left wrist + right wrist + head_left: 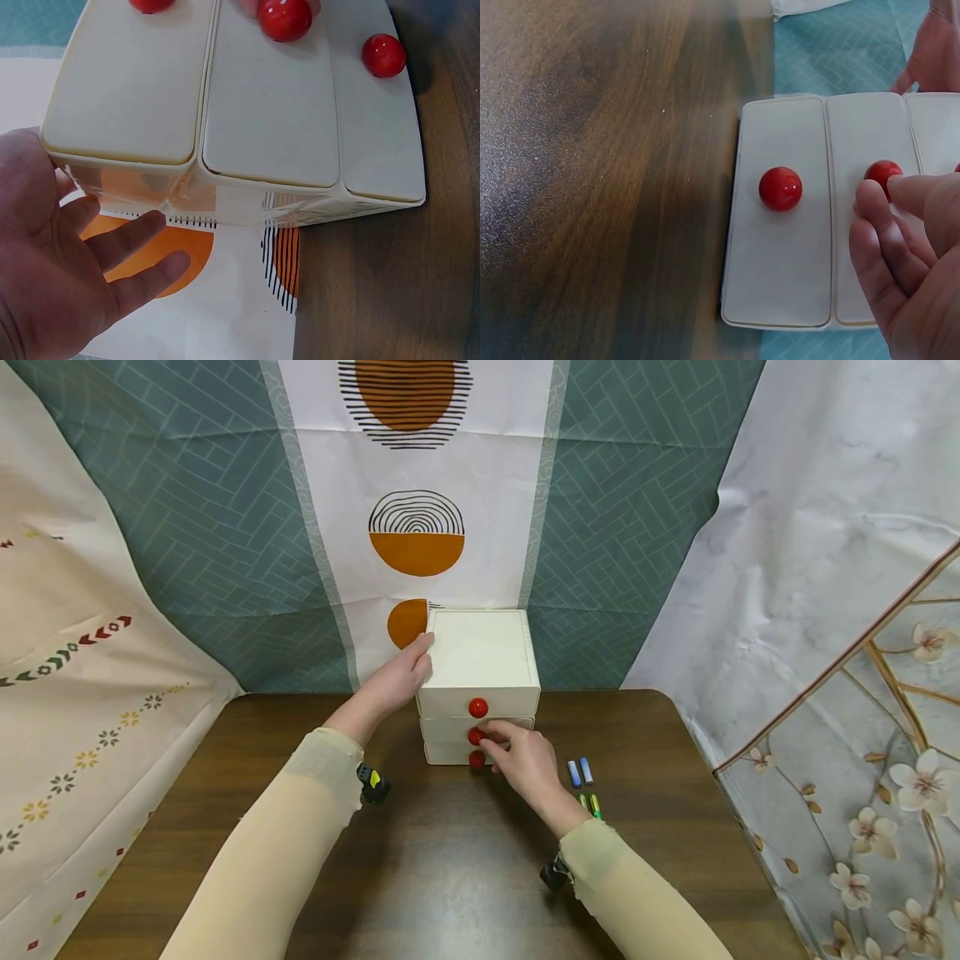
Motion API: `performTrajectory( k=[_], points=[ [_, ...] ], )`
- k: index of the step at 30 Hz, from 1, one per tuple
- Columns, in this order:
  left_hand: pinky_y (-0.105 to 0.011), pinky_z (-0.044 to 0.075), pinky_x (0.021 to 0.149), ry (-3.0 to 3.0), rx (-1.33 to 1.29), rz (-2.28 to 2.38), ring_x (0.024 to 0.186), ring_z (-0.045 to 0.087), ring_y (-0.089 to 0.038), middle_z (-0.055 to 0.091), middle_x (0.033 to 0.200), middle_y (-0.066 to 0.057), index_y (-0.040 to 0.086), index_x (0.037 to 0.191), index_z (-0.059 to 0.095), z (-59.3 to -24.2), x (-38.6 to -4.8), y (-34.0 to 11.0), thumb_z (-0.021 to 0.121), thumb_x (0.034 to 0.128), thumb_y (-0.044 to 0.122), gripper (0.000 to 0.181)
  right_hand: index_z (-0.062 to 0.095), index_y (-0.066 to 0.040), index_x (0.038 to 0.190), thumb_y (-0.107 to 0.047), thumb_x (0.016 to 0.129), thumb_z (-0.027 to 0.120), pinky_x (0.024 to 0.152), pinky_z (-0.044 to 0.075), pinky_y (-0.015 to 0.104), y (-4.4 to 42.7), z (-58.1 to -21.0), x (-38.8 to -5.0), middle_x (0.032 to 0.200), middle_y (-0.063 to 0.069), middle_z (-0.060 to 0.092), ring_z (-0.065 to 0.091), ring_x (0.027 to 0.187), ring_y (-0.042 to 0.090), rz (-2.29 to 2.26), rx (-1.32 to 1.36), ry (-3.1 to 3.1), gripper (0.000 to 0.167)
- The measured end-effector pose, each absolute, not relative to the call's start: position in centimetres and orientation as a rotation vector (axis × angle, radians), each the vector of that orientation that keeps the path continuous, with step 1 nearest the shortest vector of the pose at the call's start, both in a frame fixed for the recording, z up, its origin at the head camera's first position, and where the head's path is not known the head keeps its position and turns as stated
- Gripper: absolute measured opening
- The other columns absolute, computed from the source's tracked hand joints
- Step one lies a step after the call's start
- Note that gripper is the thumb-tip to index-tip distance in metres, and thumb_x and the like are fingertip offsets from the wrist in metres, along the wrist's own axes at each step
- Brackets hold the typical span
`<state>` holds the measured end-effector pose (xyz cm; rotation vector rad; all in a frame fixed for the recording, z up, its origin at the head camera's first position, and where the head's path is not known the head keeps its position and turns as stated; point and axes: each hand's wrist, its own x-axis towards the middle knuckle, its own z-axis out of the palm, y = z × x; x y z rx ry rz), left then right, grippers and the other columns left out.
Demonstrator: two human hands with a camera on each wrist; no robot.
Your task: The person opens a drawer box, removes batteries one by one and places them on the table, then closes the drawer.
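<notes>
A small white three-drawer cabinet (480,652) stands against the backdrop, each drawer front bearing a round red knob. My right hand (527,764) pinches the middle knob (883,174) between thumb and fingers. Below it, the bottom knob (781,189) is untouched, as is the top knob (477,707). My left hand (395,687) rests against the cabinet's left side with the thumb along the top edge. In the left wrist view its fingers (139,240) are loosely extended beside the side wall. All three drawers look closed.
Right of the cabinet, two blue-and-white batteries (580,772) lie on the brown wooden table (450,877). Two green ones (596,807) lie nearer, partly behind the right wrist. A patterned cloth (637,527) hangs behind the cabinet, with more cloth at both sides.
</notes>
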<state>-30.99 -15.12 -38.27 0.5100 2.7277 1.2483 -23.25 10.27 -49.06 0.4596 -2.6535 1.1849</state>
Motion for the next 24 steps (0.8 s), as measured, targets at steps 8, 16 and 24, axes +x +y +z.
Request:
performTrajectory(
  k=[8,16,24],
  points=[
    [-0.045,0.009,0.137,2.729,0.498,1.248,0.17,0.008,-0.026,0.008,0.185,-0.011,0.008,0.178,0.017,-38.3,-31.0,-15.1,0.028,0.1191,0.029,0.063,0.08,-0.024,0.132,-0.025,0.106,0.078,0.058,0.052,0.034,10.2,-49.0,-22.9,0.12,-0.003,0.082,0.076,0.065,0.013,1.19,0.452,-2.655,0.026],
    [-0.045,0.009,0.137,2.731,0.505,1.249,0.17,0.009,-0.027,0.008,0.185,-0.012,0.008,0.178,0.017,-38.3,-31.0,-15.0,0.028,0.1195,0.028,0.063,0.08,-0.022,0.133,-0.025,0.104,0.081,0.052,0.047,0.031,10.6,-49.1,-22.2,0.108,-0.005,0.083,0.074,0.063,0.01,1.185,0.466,-2.638,0.029],
    [-0.046,0.01,0.137,2.725,0.492,1.253,0.17,0.009,-0.027,0.008,0.185,-0.011,0.009,0.178,0.017,-38.2,-30.8,-15.1,0.029,0.1193,0.029,0.063,0.081,-0.021,0.129,-0.024,0.103,0.082,0.052,0.046,0.03,11.3,-49.5,-21.2,0.104,-0.006,0.082,0.068,0.059,0.002,1.162,0.468,-2.65,0.027]
  ],
)
